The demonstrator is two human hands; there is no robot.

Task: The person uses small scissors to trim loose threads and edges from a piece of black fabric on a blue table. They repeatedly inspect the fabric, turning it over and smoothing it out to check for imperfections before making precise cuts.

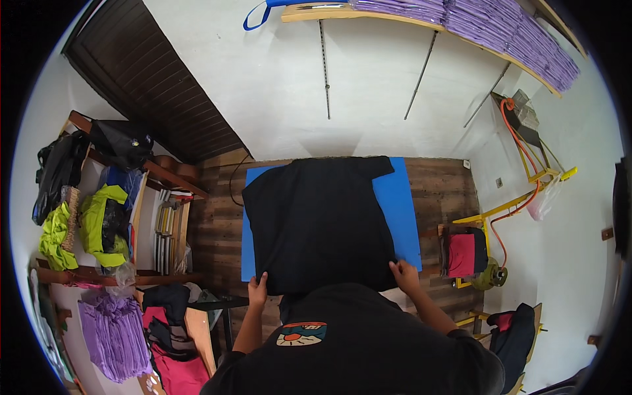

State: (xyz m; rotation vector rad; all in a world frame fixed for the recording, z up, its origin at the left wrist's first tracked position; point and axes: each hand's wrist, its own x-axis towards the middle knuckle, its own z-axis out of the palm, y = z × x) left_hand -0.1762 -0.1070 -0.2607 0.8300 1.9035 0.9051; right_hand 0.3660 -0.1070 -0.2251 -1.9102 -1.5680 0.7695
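Note:
A black T-shirt lies spread over a blue tabletop, its near edge close to my body. At its near left corner, my left hand pinches the cloth between thumb and fingers. My right hand grips the near right corner, with the fingers curled in. One short sleeve reaches out at the far right, and the far left side hangs near the tabletop's left edge. My torso hides part of the shirt's near edge.
Wooden shelving with bags and yellow-green cloth stands left, above a stack of purple packs. Folded red and black garments sit at the right beside a gas cylinder with an orange hose. More purple packs fill a wall shelf.

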